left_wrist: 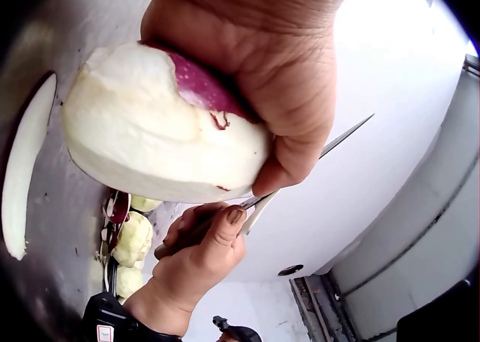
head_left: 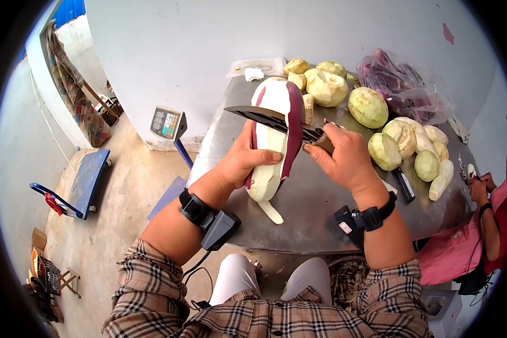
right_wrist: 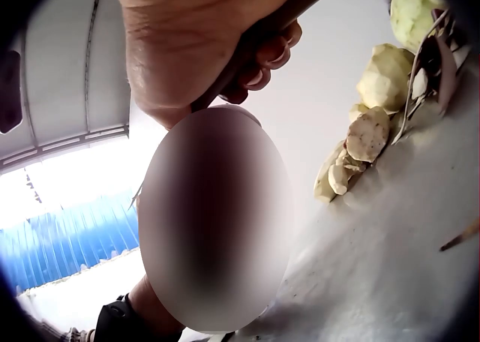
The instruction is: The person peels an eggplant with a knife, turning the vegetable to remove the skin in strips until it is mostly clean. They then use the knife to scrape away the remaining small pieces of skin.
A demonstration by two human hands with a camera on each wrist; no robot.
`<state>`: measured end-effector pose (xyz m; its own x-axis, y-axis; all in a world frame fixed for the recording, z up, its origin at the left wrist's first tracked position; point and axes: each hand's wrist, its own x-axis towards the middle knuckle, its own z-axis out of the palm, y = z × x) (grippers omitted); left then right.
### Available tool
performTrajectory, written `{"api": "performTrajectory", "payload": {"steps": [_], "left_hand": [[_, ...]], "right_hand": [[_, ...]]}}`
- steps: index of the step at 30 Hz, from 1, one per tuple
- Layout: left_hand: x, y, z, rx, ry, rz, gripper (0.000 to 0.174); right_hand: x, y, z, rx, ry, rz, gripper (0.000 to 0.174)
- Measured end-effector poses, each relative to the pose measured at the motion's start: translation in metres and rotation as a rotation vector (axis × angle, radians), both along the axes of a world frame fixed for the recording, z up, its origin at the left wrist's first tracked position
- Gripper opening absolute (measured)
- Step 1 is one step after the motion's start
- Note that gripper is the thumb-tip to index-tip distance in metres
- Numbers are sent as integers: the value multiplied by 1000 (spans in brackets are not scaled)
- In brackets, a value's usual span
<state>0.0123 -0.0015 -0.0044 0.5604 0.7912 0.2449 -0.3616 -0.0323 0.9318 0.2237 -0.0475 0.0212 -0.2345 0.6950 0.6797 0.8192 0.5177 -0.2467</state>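
A large eggplant (head_left: 268,183) with purple skin and wide bands of white peeled flesh is held up over the metal table. My left hand (head_left: 242,160) grips it from the left side, the thumb lying across its white flesh. With my right hand (head_left: 349,155) I hold the handle of a broad knife (head_left: 259,115), whose dark blade crosses the eggplant's upper part. The left wrist view shows the eggplant (left_wrist: 165,139) mostly white, with a purple patch under the left hand (left_wrist: 277,79). A blurred patch hides much of the work in the right wrist view.
Several peeled eggplants (head_left: 369,107) lie at the table's right and back, beside a plastic bag of purple eggplants (head_left: 397,79). A black-handled tool (head_left: 404,185) lies near them. Another person's hands (head_left: 480,188) work at the right edge. A scale (head_left: 168,123) and blue cart (head_left: 87,180) stand left.
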Motion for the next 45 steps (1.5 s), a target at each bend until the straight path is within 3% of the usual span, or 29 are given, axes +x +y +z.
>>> {"api": "performTrajectory", "payload": {"steps": [11,16,18,22,23,36,45], "left_hand": [[-4,4,0,-49,-136,-18,91],[1,2,-2,101,-58,54,64],[4,-2,3,75,-61,68,62],[1,0,0,120,-60,104,69],[-5,2,2,86,-36,30,75],[-8,-3,8,215,59,98,84],[-11,-5,18,224,20,9,97]], "right_hand": [[-12,-8,5,46,-55,39,39],[-14,-10,5,53,-59,37,38],[-11,-10,6,42,-46,36,38],[-5,-9,9,-21,15,33,38],[-2,-7,8,-13,14,28,38],[-6,-10,13,-5,79,86,37],[0,-9,13,0,81,57,38]]}}
